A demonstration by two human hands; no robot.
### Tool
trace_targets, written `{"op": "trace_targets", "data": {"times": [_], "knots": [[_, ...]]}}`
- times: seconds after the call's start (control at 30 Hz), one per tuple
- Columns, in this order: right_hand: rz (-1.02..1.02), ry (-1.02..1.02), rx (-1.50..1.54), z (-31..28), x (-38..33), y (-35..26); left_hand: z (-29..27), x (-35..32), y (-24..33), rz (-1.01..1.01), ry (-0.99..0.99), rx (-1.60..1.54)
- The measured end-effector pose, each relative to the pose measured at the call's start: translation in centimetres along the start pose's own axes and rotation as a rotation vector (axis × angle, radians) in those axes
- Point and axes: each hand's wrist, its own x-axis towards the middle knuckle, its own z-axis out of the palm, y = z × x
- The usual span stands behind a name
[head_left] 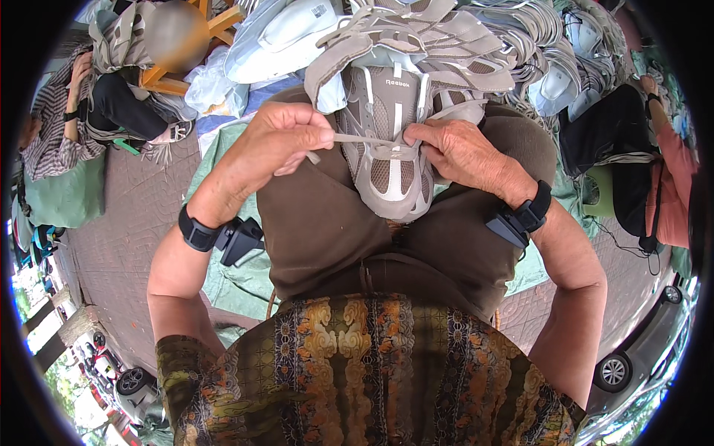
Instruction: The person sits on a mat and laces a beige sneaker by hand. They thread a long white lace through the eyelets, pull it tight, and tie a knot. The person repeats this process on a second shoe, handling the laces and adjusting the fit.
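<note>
A grey-beige sneaker upper (381, 178) rests between my thighs, its toe toward me and its tongue (396, 93) showing at the top. My left hand (286, 141) pinches a flat beige shoelace (358, 139) just left of the upper and holds it taut. The lace runs across to the lowest eyelets near the toe. On the other side, my right hand (457, 149) presses thumb and fingers together at the eyelet edge where the lace meets the upper. Whether those fingers grip the lace or the upper's edge is partly hidden.
Beyond my knees lies a heap of similar shoe uppers (461, 56), with white shoe shapes (297, 33) among them. A clear plastic bag (216, 85) sits at the far left by an orange wooden stool (167, 82). Other people sit on both sides; a grey car (639, 349) stands at right.
</note>
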Motion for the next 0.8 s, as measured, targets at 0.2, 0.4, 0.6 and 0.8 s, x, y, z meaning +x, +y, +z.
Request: {"op": "trace_targets", "data": {"times": [0.2, 0.4, 0.6, 0.8], "knots": [[0.16, -0.169, 0.195, -0.8, -0.2, -0.2, 1.5, 0.0, 0.0, -0.045, -0.066, -0.364], [0.223, -0.283, 0.389, -0.5, 0.0, -0.1, 0.0, 0.2, -0.5, 0.044, 0.108, 0.088], [-0.036, -0.25, 0.313, 0.8, -0.1, 0.5, -0.9, -0.1, -4.4, 0.652, 0.36, 1.192], [0.3, -0.41, 0.663, 1.3, 0.8, 0.4, -1.7, -0.7, -3.4, 0.555, 0.453, 1.311]]}}
